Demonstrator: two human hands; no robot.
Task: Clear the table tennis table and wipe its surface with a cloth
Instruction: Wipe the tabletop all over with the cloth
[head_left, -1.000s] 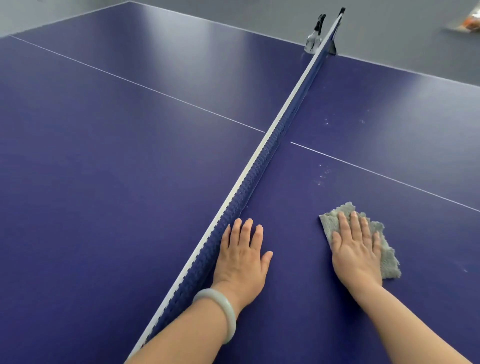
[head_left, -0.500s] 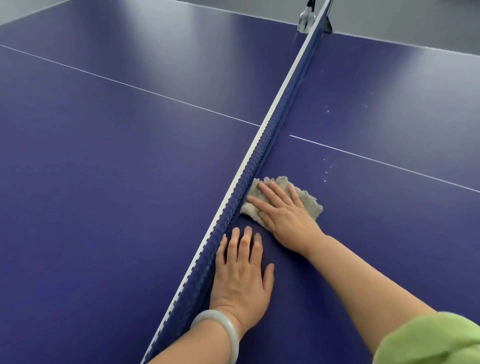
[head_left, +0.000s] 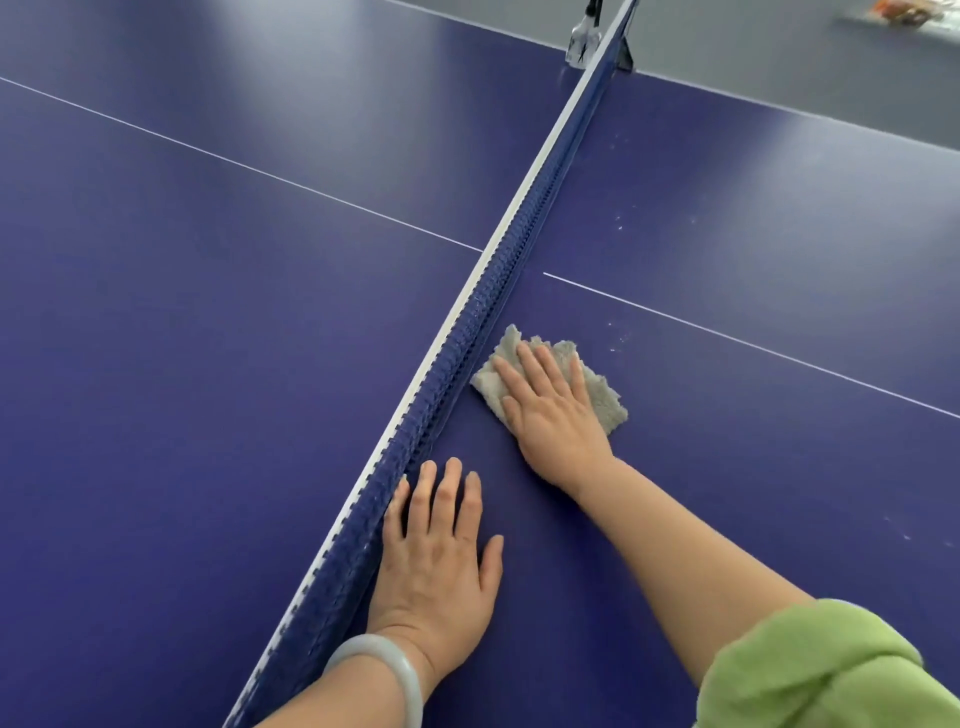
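Swept leftward in the past second, the grey cloth (head_left: 605, 402) now lies just beside the net (head_left: 519, 244). Nearest, the left hand (head_left: 441, 561) rests flat, fingers straight, on the blue counter (head_left: 208, 364) against the net. Beyond it, the right hand (head_left: 556, 415) presses the cloth with straight fingers. White specks (head_left: 618, 338) dot the surface farther on, and a metal clamp (head_left: 584, 36) grips the net's far end.

My right hand (head_left: 556, 415) lies flat on the cloth (head_left: 605, 397), just right of the net (head_left: 498, 270) on the table (head_left: 208, 364), with my left hand (head_left: 441, 561) flat nearer me, alongside the net.
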